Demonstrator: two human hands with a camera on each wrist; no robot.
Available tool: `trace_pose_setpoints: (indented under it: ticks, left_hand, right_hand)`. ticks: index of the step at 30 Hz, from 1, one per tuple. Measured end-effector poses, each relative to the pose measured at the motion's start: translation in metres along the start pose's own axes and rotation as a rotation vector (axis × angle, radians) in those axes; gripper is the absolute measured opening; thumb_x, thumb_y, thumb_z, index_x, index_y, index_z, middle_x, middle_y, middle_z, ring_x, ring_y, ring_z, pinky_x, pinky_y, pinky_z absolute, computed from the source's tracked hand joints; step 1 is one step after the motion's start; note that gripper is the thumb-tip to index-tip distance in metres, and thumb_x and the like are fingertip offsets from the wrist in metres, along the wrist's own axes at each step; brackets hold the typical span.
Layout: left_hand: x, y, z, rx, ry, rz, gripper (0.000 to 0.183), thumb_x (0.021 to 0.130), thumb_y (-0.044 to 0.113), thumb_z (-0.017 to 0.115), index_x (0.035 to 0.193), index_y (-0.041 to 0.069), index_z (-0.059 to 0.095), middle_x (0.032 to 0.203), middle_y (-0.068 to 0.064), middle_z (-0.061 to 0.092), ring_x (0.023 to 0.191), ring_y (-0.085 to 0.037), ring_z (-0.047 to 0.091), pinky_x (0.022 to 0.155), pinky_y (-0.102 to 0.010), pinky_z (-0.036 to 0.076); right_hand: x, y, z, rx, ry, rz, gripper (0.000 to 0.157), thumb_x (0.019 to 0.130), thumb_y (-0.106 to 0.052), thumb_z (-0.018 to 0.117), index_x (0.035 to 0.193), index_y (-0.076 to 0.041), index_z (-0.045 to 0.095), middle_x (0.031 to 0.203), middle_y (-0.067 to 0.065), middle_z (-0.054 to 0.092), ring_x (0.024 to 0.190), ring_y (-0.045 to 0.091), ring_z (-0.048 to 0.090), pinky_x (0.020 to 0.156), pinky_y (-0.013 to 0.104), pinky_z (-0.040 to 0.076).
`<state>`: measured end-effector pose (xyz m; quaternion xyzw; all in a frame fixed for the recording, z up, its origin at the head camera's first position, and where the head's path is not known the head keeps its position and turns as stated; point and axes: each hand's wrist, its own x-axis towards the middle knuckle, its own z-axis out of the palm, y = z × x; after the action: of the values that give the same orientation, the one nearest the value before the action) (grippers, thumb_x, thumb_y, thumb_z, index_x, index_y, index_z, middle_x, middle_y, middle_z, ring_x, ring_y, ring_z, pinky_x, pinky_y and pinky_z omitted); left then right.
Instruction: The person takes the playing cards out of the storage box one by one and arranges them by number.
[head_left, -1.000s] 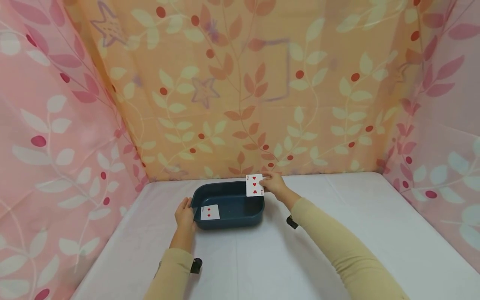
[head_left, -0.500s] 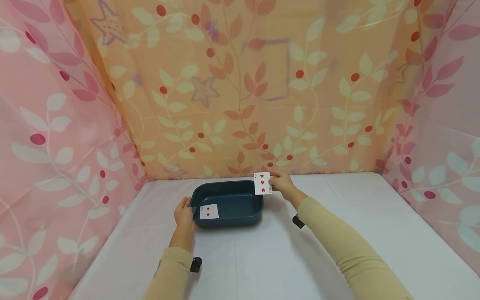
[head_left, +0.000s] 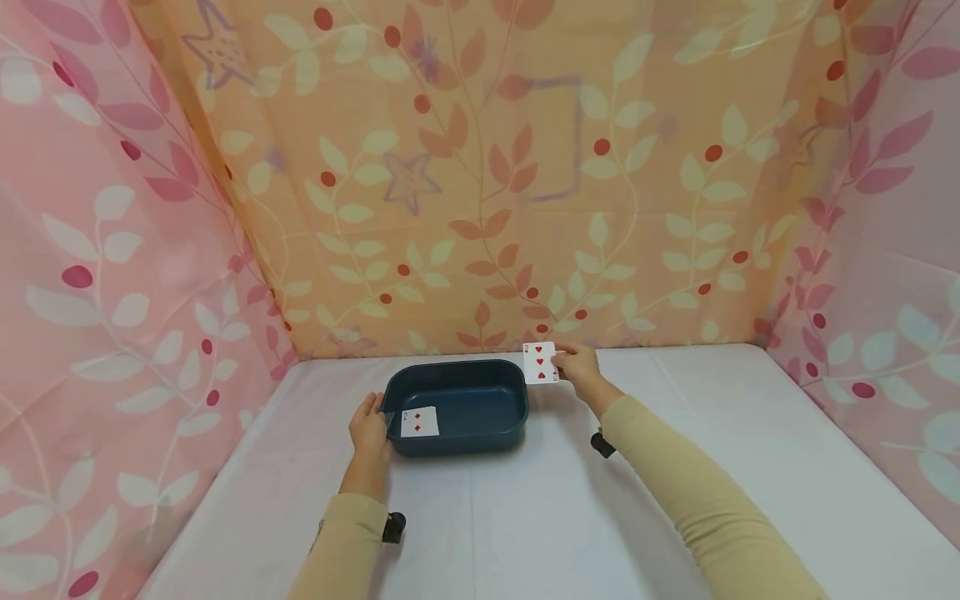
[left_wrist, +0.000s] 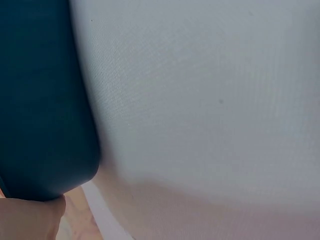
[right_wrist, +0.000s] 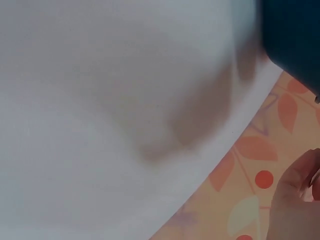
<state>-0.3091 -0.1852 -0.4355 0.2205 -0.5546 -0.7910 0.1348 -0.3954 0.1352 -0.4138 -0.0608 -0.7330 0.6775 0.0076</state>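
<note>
A dark blue plastic tub (head_left: 457, 444) stands on the white-covered table. My left hand (head_left: 369, 433) grips its left end; in the left wrist view the thumb (left_wrist: 30, 217) lies against the tub's corner. Inside the tub, at the left, is a playing card (head_left: 419, 422) with two red diamonds showing. My right hand (head_left: 579, 367) pinches a three of hearts playing card (head_left: 538, 363), face toward the head camera, just right of the tub's back right corner. In the right wrist view my right hand (right_wrist: 295, 200) is partly cut off and the card is hardly visible.
The white tabletop (head_left: 480, 533) extends around the tub. An orange leaf-patterned curtain (head_left: 480, 167) hangs behind the table's far edge. Pink patterned curtains (head_left: 150, 275) close off both sides. Each wrist carries a small black camera (head_left: 393, 527).
My right hand has moved right with the three of hearts, from over the tub's right rim to beside it. My left hand, the tub and the diamond card have stayed put.
</note>
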Motion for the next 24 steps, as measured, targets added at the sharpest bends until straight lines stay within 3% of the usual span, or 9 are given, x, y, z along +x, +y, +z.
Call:
trace_pose_setpoints:
  ticks: [6, 13, 21, 24]
  left_hand:
    - [0.001, 0.001, -0.001, -0.017, -0.02, -0.013, 0.057, 0.097, -0.011, 0.023, 0.153, 0.0, 0.021, 0.156, -0.014, 0.028, 0.144, -0.024, 0.023, 0.116, -0.034, 0.018]
    - [0.002, 0.001, -0.002, -0.014, -0.016, -0.002, 0.057, 0.097, -0.012, 0.024, 0.153, -0.001, 0.021, 0.156, -0.014, 0.029, 0.144, -0.024, 0.022, 0.117, -0.034, 0.017]
    - [0.004, -0.001, -0.003, -0.022, -0.015, -0.013, 0.057, 0.097, -0.012, 0.024, 0.153, 0.0, 0.02, 0.156, -0.013, 0.029, 0.145, -0.024, 0.022, 0.117, -0.035, 0.017]
    - [0.005, -0.002, -0.002, -0.023, -0.004, -0.011, 0.057, 0.097, -0.012, 0.024, 0.153, 0.0, 0.021, 0.156, -0.014, 0.029, 0.144, -0.024, 0.022, 0.116, -0.036, 0.018]
  right_hand:
    - [0.001, 0.006, -0.004, 0.03, 0.06, 0.022, 0.043, 0.094, 0.004, 0.053, 0.136, 0.008, 0.05, 0.127, 0.027, 0.055, 0.086, 0.021, 0.06, 0.064, 0.018, 0.054]
    - [0.006, 0.013, -0.004, 0.036, 0.102, 0.053, 0.043, 0.093, 0.006, 0.054, 0.135, 0.009, 0.051, 0.13, 0.027, 0.054, 0.099, 0.026, 0.058, 0.066, 0.017, 0.053]
    - [0.01, 0.021, -0.001, 0.025, 0.121, 0.071, 0.039, 0.089, 0.009, 0.054, 0.128, 0.013, 0.055, 0.126, 0.03, 0.056, 0.088, 0.021, 0.06, 0.059, 0.016, 0.05]
    - [0.013, 0.025, 0.0, 0.012, 0.122, 0.071, 0.039, 0.088, 0.009, 0.054, 0.126, 0.014, 0.055, 0.126, 0.032, 0.055, 0.089, 0.023, 0.061, 0.062, 0.018, 0.051]
